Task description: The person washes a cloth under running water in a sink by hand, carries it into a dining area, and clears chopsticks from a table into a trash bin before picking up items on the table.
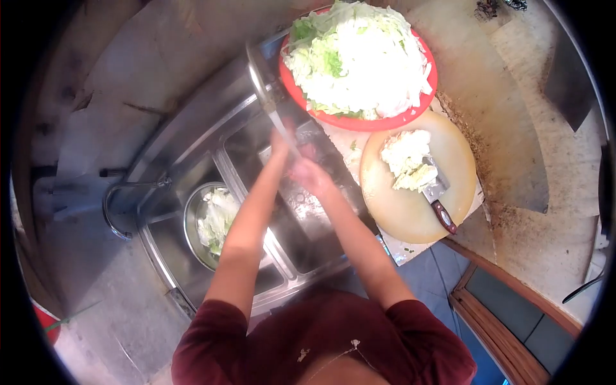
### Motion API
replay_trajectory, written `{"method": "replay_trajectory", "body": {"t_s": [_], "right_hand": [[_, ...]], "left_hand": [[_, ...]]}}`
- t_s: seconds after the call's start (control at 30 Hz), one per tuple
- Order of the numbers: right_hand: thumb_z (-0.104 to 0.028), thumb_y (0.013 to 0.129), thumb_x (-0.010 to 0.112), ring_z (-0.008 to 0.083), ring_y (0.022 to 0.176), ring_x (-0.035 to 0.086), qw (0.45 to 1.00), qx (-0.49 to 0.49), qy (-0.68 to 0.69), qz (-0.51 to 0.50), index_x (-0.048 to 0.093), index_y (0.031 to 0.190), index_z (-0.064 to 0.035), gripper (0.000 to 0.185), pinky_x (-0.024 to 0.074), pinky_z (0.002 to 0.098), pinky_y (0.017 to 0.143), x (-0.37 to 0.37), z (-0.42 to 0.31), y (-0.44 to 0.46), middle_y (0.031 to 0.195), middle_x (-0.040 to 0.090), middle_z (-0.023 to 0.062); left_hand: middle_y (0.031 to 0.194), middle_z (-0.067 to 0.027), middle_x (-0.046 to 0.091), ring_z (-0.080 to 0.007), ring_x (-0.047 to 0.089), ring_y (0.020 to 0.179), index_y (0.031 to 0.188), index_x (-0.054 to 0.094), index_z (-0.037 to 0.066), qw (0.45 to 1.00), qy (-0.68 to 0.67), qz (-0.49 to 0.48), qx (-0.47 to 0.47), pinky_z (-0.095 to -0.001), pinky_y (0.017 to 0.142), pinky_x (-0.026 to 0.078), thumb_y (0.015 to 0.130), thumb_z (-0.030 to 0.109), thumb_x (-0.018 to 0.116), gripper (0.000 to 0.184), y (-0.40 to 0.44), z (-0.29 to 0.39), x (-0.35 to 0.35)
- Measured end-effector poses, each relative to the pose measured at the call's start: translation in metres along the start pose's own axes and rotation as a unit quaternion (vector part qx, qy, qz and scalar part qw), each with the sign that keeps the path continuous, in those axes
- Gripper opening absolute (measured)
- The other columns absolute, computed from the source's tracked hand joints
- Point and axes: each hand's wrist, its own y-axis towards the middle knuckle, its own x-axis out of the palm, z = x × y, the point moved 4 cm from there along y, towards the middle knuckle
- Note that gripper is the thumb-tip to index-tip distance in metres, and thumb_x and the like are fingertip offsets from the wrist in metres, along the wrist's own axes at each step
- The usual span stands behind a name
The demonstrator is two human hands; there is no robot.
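The left forearm stretches far over the right-hand basin point(296, 234), its blurred left hand point(280, 140) close by the water stream point(281, 126) from the faucet point(256, 78). The right hand point(310, 176) angles in leftward, slightly nearer. Whether either grips anything, I cannot tell.

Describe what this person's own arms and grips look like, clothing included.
Short maroon sleeves, the left sleeve and right sleeve, match the shirt. Below them, the left arm and right arm are bare, with no watch visible. The left grip and right grip appear gloveless; blur hides any rings.
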Motion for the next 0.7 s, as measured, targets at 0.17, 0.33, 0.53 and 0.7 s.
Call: {"method": "replay_trajectory", "body": {"t_s": [0.17, 0.33, 0.53, 0.7], "right_hand": [[-0.025, 0.082, 0.056, 0.0230, 0.067, 0.056, 0.993, -0.015, 0.041, 0.108, 0.050, 0.103, -0.0101, 0.026, 0.0486, 0.0341, 0.058, -0.027, 0.025, 0.031, 0.080, 0.053, 0.0059], [-0.026, 0.076, 0.066, 0.0238, 0.069, 0.059, 0.984, -0.017, -0.004, 0.178, 0.048, 0.106, -0.0090, 0.040, 0.0519, 0.0333, 0.056, 0.000, 0.017, 0.005, 0.082, 0.055, 0.0082], [-0.021, 0.073, 0.067, 0.0253, 0.069, 0.058, 0.989, -0.025, 0.023, 0.144, 0.045, 0.109, -0.0061, 0.044, 0.0515, 0.0333, 0.057, -0.017, 0.014, 0.012, 0.085, 0.054, 0.0087], [-0.019, 0.072, 0.069, 0.0249, 0.070, 0.058, 0.981, -0.066, 0.034, 0.178, 0.045, 0.108, -0.0042, 0.045, 0.0505, 0.0310, 0.058, 0.003, 0.012, -0.014, 0.086, 0.055, 0.0090]], "left_hand": [[0.117, -0.0088, 0.050, -0.0186, 0.049, 0.104, 0.133, 0.026, 0.006, 0.961, -0.255, -0.026, -0.100, -0.0328, 0.080, 0.043, 0.092, 0.039, 0.033, 0.053, 0.019, 0.053, -0.012], [0.115, -0.0103, 0.051, -0.0192, 0.049, 0.104, 0.125, 0.033, 0.002, 0.923, -0.359, -0.080, -0.110, -0.0319, 0.080, 0.043, 0.093, 0.037, 0.036, 0.047, 0.033, 0.050, 0.000], [0.104, -0.0077, 0.056, -0.0180, 0.055, 0.090, 0.112, 0.047, 0.003, 0.928, -0.355, -0.099, -0.053, -0.0283, 0.073, 0.048, 0.091, 0.030, 0.044, 0.034, 0.012, 0.074, 0.005], [0.100, -0.0073, 0.056, -0.0142, 0.052, 0.081, 0.116, 0.047, 0.001, 0.992, -0.105, 0.057, -0.049, -0.0267, 0.065, 0.045, 0.085, 0.037, 0.054, 0.048, 0.040, 0.077, 0.004]]}}
